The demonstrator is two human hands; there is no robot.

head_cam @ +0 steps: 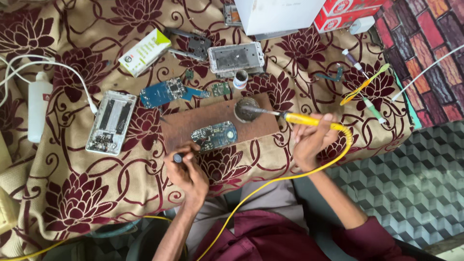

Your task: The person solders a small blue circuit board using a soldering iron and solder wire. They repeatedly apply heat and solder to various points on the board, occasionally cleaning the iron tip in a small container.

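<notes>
My right hand [311,140] grips a yellow-handled soldering iron [309,121]; its metal tip reaches into a small round tin [246,109] on a brown wooden board [186,123]. A small circuit board [215,135] lies on the wooden board's front edge. My left hand [188,171] holds a thin dark-tipped tool [180,157] just left of that circuit board. The iron's yellow cord [270,181] loops down over my lap.
On the flowered cloth lie an opened phone frame [111,121], a blue circuit board [164,92], a second phone frame [237,57], a green-white box [144,52], a white bottle [37,104], white cables [72,72], a toothbrush [365,84] and white and red boxes [309,14].
</notes>
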